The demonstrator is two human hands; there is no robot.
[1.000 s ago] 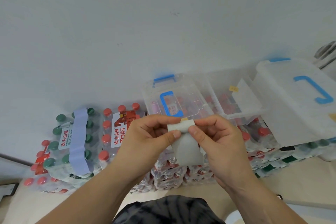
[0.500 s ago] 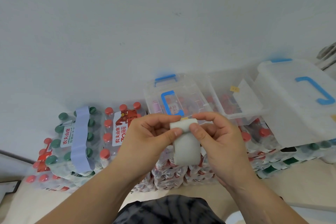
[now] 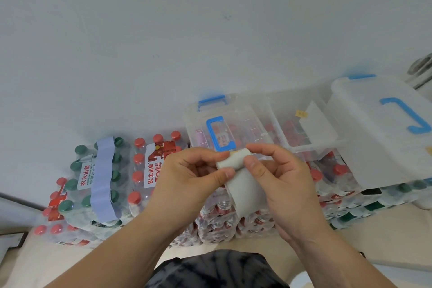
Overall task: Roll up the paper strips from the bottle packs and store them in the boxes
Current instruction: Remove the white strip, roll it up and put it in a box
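Note:
I hold a pale grey paper strip point(image 3: 244, 184) in front of me, its top end wound into a small roll and a loose tail hanging down. My left hand point(image 3: 187, 182) pinches the roll's left end between thumb and fingers. My right hand point(image 3: 278, 177) pinches its right end, thumb on the front. Behind my hands stands a clear box with a blue handle point(image 3: 222, 124), lid shut. An open clear box point(image 3: 301, 124) sits to its right. A lilac paper strip point(image 3: 102, 177) wraps the green-capped bottle pack point(image 3: 77, 182) at the left.
Shrink-wrapped packs of red-capped bottles point(image 3: 145, 166) are stacked along the white wall under the boxes. A large clear lid with a blue handle point(image 3: 385, 133) leans at the right. A tan floor point(image 3: 385, 236) lies in front, with my dark patterned clothing at the bottom.
The roll has tilted and turned between my fingers, and the hanging tail has swung slightly to the right. Both hands stay in about the same place.

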